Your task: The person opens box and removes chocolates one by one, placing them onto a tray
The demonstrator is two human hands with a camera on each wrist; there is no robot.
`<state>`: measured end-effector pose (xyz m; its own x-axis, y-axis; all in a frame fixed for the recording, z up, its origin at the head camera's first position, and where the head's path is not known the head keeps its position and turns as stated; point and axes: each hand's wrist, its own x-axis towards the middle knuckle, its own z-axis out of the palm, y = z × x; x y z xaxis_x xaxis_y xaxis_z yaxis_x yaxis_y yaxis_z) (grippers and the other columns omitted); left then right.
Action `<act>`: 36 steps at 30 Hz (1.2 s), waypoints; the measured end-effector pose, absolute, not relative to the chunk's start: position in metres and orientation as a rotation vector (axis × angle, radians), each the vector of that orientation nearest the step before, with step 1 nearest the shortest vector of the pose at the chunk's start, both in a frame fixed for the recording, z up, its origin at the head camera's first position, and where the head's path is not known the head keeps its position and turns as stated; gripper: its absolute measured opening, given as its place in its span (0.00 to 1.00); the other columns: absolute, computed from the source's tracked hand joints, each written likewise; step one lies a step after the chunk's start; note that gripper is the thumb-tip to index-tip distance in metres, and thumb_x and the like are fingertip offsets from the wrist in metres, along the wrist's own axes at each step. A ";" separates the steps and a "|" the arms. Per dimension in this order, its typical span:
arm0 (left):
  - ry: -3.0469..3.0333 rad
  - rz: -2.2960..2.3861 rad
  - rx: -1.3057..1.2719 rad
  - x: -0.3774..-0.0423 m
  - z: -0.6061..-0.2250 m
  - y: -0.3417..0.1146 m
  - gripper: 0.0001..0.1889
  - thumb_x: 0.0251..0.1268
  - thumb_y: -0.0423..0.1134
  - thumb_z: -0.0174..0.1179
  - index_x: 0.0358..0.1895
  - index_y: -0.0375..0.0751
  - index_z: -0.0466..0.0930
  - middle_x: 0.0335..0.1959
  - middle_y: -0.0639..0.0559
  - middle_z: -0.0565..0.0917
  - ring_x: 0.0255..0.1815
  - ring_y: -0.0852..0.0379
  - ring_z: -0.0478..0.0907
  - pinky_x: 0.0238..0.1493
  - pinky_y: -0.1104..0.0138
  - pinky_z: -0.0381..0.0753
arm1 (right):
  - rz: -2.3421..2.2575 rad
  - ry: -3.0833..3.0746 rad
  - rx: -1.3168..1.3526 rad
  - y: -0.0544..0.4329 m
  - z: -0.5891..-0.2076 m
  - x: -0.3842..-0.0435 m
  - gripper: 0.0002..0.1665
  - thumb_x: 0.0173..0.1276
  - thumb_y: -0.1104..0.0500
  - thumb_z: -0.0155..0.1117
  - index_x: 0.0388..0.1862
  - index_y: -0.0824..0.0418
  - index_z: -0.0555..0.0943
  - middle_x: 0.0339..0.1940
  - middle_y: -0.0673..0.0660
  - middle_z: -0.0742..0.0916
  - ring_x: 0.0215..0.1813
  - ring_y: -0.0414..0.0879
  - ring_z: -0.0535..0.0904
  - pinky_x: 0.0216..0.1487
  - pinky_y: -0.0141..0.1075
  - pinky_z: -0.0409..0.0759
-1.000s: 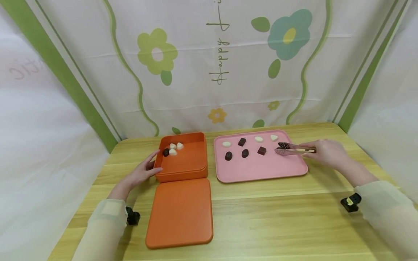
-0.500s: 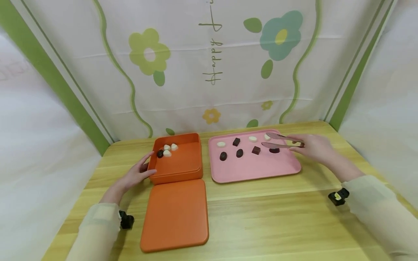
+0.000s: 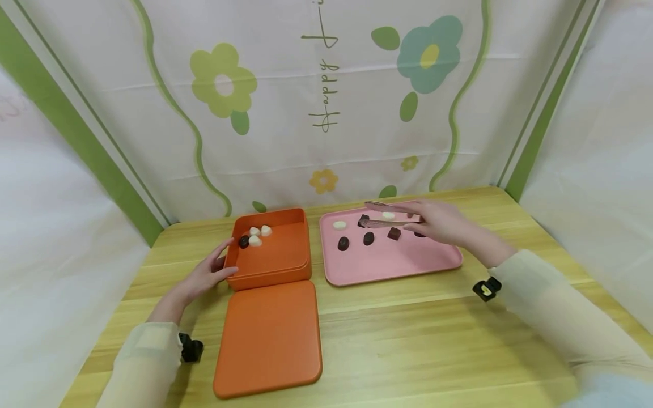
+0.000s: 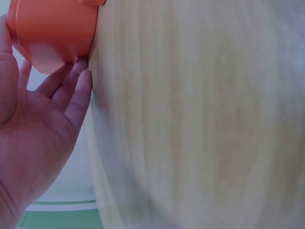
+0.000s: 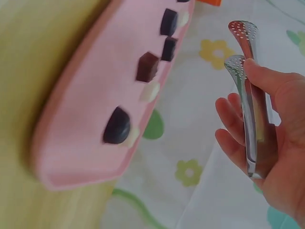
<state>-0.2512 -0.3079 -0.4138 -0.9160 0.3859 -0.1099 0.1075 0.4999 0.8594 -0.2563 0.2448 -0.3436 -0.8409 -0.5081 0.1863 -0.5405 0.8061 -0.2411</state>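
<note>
My right hand holds metal food tongs above a pink tray. The perforated tips are apart in the right wrist view, and nothing shows between them. On the tray lie dark chocolates and white ones, oval and square among them; the hand and tongs partly cover a few. My left hand rests at the left side of an orange box, touching its wall and rim with extended fingers. One dark chocolate and several white ones sit in the box's far left corner.
An orange lid lies flat on the wooden table, in front of the box. Behind the table hangs a white flowered curtain, with more white fabric on both sides.
My right hand has lifted the tongs from around a dark chocolate at the tray's right end and moved left over the tray. That chocolate stays there. The left hand stays at the box.
</note>
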 end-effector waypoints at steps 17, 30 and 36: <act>2.463 1.369 0.420 -0.253 -0.415 -0.309 0.40 0.74 0.40 0.55 0.80 0.50 0.38 0.72 0.23 0.52 0.72 0.30 0.51 0.67 0.39 0.53 | 0.521 -2.899 1.112 0.144 -0.315 -0.288 0.34 0.69 0.47 0.64 0.73 0.47 0.69 0.51 0.58 0.81 0.37 0.44 0.80 0.38 0.40 0.77; 2.480 1.358 0.431 -0.254 -0.417 -0.309 0.41 0.74 0.42 0.55 0.80 0.48 0.39 0.71 0.22 0.54 0.72 0.30 0.53 0.67 0.40 0.54 | 0.634 -2.887 1.213 0.097 -0.314 -0.315 0.32 0.69 0.51 0.66 0.71 0.52 0.71 0.52 0.58 0.80 0.43 0.48 0.78 0.45 0.41 0.76; 2.487 1.366 0.426 -0.254 -0.417 -0.308 0.41 0.73 0.42 0.56 0.79 0.48 0.40 0.71 0.22 0.55 0.71 0.30 0.53 0.67 0.40 0.54 | 0.606 -2.921 1.180 0.081 -0.320 -0.326 0.32 0.68 0.50 0.66 0.71 0.50 0.72 0.56 0.56 0.80 0.52 0.50 0.77 0.49 0.41 0.76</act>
